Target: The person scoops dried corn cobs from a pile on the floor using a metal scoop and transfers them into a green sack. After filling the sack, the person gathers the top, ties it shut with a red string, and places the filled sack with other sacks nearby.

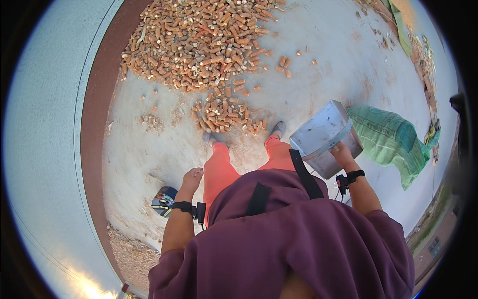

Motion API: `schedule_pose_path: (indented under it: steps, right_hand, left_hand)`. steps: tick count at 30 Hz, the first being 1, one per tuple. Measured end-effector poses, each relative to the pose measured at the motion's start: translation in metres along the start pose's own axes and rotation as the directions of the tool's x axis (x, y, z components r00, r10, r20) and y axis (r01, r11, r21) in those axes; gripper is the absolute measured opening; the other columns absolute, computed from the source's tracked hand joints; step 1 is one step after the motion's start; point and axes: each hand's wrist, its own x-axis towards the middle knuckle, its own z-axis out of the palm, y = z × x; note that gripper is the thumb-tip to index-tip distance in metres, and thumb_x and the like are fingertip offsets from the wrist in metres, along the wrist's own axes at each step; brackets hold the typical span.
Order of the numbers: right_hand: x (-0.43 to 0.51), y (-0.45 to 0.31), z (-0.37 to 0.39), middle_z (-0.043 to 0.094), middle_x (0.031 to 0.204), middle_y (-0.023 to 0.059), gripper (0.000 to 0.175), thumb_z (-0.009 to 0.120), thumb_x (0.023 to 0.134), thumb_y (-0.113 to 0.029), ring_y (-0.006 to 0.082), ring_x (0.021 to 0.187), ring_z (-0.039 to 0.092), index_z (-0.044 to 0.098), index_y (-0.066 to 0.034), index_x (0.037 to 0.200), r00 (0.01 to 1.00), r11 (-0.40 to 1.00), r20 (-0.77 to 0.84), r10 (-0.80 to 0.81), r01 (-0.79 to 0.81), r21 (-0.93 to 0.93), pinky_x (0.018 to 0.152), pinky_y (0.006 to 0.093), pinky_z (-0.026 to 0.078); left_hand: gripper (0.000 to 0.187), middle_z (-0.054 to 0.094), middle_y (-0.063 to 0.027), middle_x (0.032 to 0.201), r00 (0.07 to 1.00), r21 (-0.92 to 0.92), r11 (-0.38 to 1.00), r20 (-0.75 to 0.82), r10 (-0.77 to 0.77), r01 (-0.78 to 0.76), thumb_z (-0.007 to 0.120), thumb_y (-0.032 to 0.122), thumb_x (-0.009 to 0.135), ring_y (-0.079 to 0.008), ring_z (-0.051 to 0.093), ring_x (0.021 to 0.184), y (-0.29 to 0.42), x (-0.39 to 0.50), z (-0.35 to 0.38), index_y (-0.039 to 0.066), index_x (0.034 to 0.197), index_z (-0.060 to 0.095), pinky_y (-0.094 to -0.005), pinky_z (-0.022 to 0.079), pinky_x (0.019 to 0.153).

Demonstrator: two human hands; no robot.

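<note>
My right hand (pixel 340 153) grips the handle of a grey metal bucket (pixel 317 129) with flat sides. The bucket hangs tilted beside my right leg, and its inside is only partly visible. My left hand (pixel 191 180) hangs by my left thigh with its fingers loosely curled. No object shows in it, though its palm is hidden. A small heap of corn cob pieces (pixel 224 114) lies on the floor at my feet. Beyond it rises a large pile of corn cobs (pixel 198 41).
A filled green woven sack (pixel 388 134) bearing writing lies to the right. Loose cobs (pixel 285 61) are scattered on the concrete floor (pixel 317 82). At left runs a wall with a brown base (pixel 95 123). A dark patterned item (pixel 163 200) rests behind my left hand.
</note>
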Motion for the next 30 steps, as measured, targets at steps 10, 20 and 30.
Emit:
schedule_pose_path:
  steps: [10, 20, 30]
  right_hand:
    - [-0.061, -0.038, 0.124, 0.064, 0.104, 0.0241, 0.04, 0.064, 0.081, -0.019, 0.0398, 0.102, 0.059, 0.057, -0.0033, 0.117, 0.949, 0.954, -0.102, 0.299, -0.295, 0.055, 0.087, 0.0417, 0.046]
    - [-0.029, 0.007, 0.318, 0.064, 0.103, 0.0205, 0.032, 0.062, 0.082, -0.026, 0.0389, 0.099, 0.059, 0.061, -0.0105, 0.111, 0.909, 0.9, -0.028, 0.415, -0.406, 0.16, 0.084, 0.046, 0.047]
    - [0.061, 0.072, 0.466, 0.064, 0.102, 0.0157, 0.026, 0.059, 0.085, -0.027, 0.0357, 0.1, 0.059, 0.059, -0.0086, 0.104, 0.861, 0.851, -0.066, 0.505, -0.484, 0.203, 0.083, 0.0465, 0.048]
  left_hand:
    - [0.03, 0.069, -0.0141, 0.099, 0.962, 0.316, 0.928, 0.242, 0.123, -0.198, 0.059, 0.025, 0.088, -0.0237, 0.066, 0.093, -0.006, 0.127, -0.125, 0.003, 0.107, 0.065, -0.0326, 0.05, 0.083]
    - [0.033, 0.067, -0.0099, 0.093, 0.958, 0.3, 0.915, 0.18, 0.225, -0.271, 0.052, 0.026, 0.096, -0.0152, 0.062, 0.085, 0.025, 0.179, -0.2, -0.001, 0.111, 0.062, -0.029, 0.049, 0.08]
    - [0.043, 0.066, -0.0131, 0.098, 0.961, 0.569, 0.776, 0.209, 0.183, -0.272, 0.043, 0.033, 0.098, -0.021, 0.061, 0.096, 0.081, 0.315, -0.195, -0.004, 0.111, 0.061, -0.0331, 0.046, 0.089]
